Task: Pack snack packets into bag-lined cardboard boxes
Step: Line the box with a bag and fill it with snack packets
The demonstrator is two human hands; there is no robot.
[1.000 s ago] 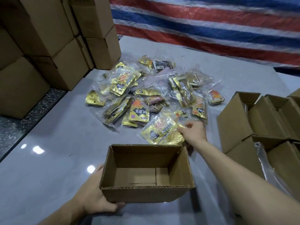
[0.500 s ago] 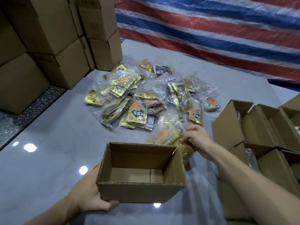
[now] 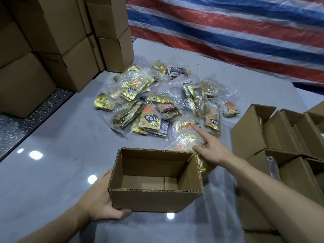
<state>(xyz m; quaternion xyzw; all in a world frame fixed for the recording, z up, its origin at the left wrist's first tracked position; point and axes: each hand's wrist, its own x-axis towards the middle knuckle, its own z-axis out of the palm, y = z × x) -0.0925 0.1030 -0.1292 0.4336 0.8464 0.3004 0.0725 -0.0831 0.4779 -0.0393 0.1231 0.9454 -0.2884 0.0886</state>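
Dragged closer, the bag of snack packets [image 3: 184, 140] now touches the right wall of my cardboard box [image 3: 154, 199], lower centre; right hand [image 3: 213, 152] pinches it, left hand [image 3: 98, 202] clasps the box

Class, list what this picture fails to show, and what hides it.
Head view:
- Whether the right hand grips the clear bag: lower fingers hidden under palm.
- Near end of clear bag: behind the open box.
- Contents of side boxes: walls, frame edge.
- Print on packets: too small.

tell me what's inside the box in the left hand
The box in the left hand shows only bare cardboard floor flaps: no bag, no packets. Its near wall hides the floor's front strip.
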